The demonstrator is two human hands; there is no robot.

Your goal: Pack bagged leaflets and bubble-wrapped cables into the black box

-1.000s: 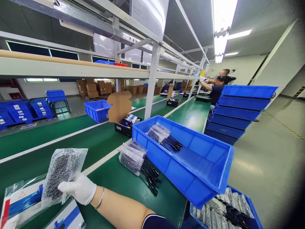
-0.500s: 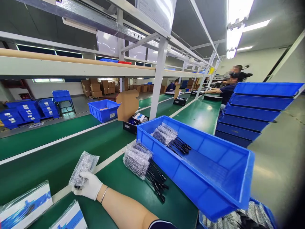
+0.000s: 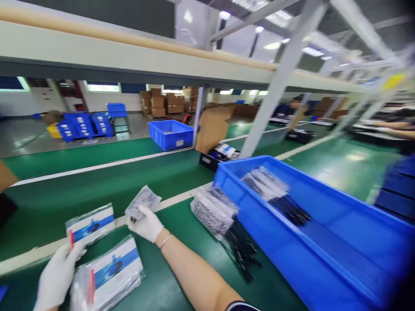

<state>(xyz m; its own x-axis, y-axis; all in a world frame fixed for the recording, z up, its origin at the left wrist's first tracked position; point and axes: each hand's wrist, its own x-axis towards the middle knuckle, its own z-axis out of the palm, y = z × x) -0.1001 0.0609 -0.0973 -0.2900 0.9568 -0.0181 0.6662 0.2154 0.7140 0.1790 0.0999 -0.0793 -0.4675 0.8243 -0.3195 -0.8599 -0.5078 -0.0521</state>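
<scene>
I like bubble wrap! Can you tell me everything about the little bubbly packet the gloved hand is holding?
The bubble-wrap packet is a small, clear, bumpy plastic pouch with something dark inside that shows through as grey. It looks soft and crinkly. The right hand, in a white glove, pinches its near end, so the packet tilts up and away over the white stripe of the green conveyor belt. The picture is blurry, so what is inside cannot be told. Only the glove's fingers clearly touch it.

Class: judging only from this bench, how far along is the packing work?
Done: nothing clearly finished. In hand: the right hand grips a bubble-wrapped part; the left hand touches a clear printed bag. Left: a wrapped pile on the belt, more in the blue bin.
</scene>
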